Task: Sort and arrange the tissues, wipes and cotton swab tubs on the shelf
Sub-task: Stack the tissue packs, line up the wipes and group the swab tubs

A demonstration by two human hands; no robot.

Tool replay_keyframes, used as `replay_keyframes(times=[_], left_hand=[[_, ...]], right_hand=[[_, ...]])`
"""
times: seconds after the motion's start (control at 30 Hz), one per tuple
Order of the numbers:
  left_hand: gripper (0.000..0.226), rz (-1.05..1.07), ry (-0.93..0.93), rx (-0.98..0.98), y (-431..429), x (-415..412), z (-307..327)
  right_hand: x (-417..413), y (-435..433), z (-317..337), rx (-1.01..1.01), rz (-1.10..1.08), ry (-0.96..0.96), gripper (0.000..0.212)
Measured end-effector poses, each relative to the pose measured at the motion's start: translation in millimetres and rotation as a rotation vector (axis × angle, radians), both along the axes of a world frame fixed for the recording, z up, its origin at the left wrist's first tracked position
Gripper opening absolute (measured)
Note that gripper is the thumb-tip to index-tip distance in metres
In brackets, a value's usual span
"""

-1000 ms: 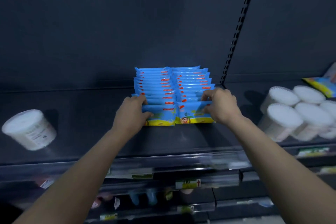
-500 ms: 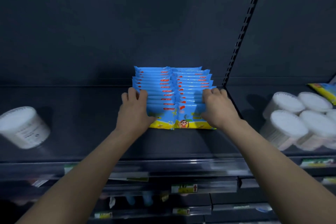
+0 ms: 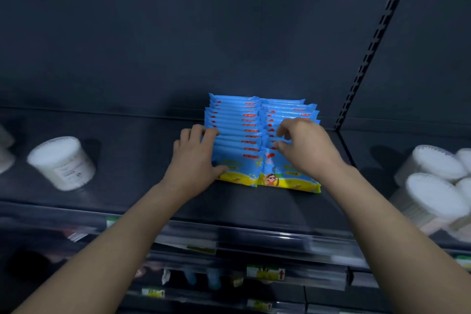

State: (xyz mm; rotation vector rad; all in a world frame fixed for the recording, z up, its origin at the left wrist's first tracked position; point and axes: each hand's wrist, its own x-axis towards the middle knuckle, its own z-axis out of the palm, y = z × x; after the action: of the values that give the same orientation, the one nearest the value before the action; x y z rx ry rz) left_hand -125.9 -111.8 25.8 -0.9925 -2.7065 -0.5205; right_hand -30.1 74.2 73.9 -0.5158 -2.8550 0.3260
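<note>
Two side-by-side rows of blue wipe packs with yellow bottoms stand upright in the middle of the dark shelf. My left hand grips the left row's front packs at their left end, fingers over the tops and thumb on the front face. My right hand hovers over the right row, its curled index finger and thumb pinching the top of a front pack. A white cotton swab tub lies tilted on the shelf at the left. Several more swab tubs cluster at the right.
A slotted upright rail divides the dark back panel just right of the wipes. The shelf's front price rail runs below my forearms. Lower shelves with labels and small items show beneath. Another tub's edge peeks in at far left.
My right hand has moved from the right end of the packs to over the right row and now pinches a pack top. The left hand stays at the left end.
</note>
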Motion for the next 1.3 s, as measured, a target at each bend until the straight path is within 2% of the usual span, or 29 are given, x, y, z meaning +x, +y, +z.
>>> replay_keyframes(times=[0.17,0.27,0.43,0.73,0.8,0.9,1.07,1.2,1.3], left_hand=[[0.035,0.025,0.066,0.169,-33.8,-8.0,19.9],[0.023,0.079,0.110,0.237,-69.2,-19.5,30.7],[0.019,0.205,0.150,0.283,-147.8,-44.2,37.3],[0.019,0.383,0.069,0.374,-303.4,-119.0,37.6],[0.021,0.453,0.028,0.387,-329.3,-134.6,37.7],[0.030,0.557,-0.066,0.362,-360.6,-160.3,34.7],[0.075,0.642,-0.290,0.197,-382.3,-194.0,29.8],[0.087,0.669,-0.395,0.112,-377.9,-208.6,28.1],[0.086,0.699,-0.409,0.121,-374.0,-215.6,25.3]], right_hand=[[-31.8,-28.0,6.1,-0.040,0.095,0.069,0.034],[-57.0,-56.5,8.7,-0.053,0.166,0.074,0.038],[-104.0,-128.4,10.4,-0.060,0.310,0.103,0.040],[-188.2,-282.9,14.3,-0.067,0.492,0.063,0.046],[-202.4,-307.0,15.2,-0.080,0.517,0.001,0.054],[-217.9,-330.3,13.1,-0.098,0.542,-0.213,0.073],[-236.9,-342.4,11.3,0.009,0.515,-0.574,0.096],[-247.1,-339.5,12.0,0.127,0.556,-0.678,0.089],[-255.4,-331.0,12.0,0.048,0.550,-0.634,0.079]])
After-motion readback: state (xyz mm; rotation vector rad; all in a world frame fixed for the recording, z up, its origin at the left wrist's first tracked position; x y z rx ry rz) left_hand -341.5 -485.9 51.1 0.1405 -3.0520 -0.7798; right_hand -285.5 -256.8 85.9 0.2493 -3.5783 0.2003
